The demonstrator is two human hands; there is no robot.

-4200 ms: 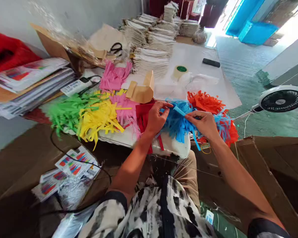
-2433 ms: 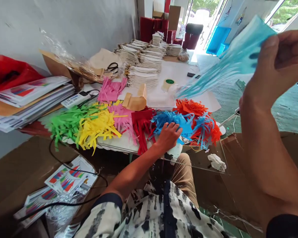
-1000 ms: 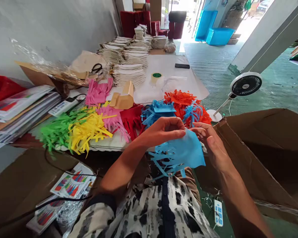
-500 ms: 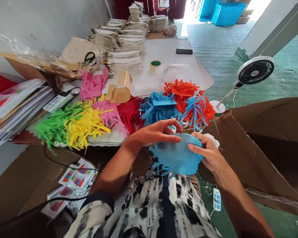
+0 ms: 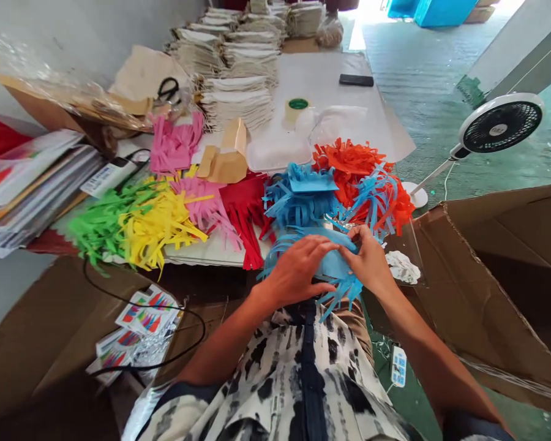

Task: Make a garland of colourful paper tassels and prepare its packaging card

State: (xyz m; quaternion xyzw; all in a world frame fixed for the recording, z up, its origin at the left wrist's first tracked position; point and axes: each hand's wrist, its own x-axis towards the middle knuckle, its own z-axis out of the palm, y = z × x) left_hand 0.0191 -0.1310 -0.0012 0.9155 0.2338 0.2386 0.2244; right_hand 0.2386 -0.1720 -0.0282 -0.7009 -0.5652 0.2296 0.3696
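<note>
Pinching a blue fringed paper piece [image 5: 333, 266] with my left hand [image 5: 294, 272] and right hand [image 5: 370, 260], just before the blue fringe pile [image 5: 298, 199].

Beyond the left hand [image 5: 298, 272] a long white table [image 5: 321, 70] runs away along a grey plastered wall [image 5: 73, 24]. To the right of the right hand [image 5: 370, 263] lies a green floor [image 5: 431, 61], where a white fan [image 5: 500, 125] stands. Bright daylight falls on the floor's far end, by a blue crate [image 5: 441, 9].
</note>
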